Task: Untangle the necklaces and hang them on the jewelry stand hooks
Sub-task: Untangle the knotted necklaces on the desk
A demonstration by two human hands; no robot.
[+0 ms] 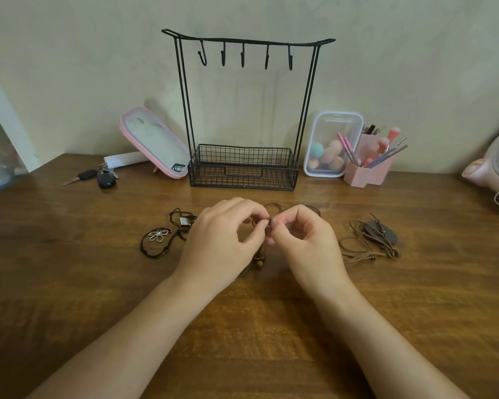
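hands (222, 236) (307, 241) pinch brown cord necklace (260, 262)

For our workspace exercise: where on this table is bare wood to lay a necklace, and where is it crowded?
Bare table: near-left, below the black-cord necklaces; near-right, below the brown-cord necklace; between the forearms. Crowded: centre, where left hand and right hand pinch the beaded necklace, and the back row: keys, mirror, jewelry stand, sponge box, brush holder.
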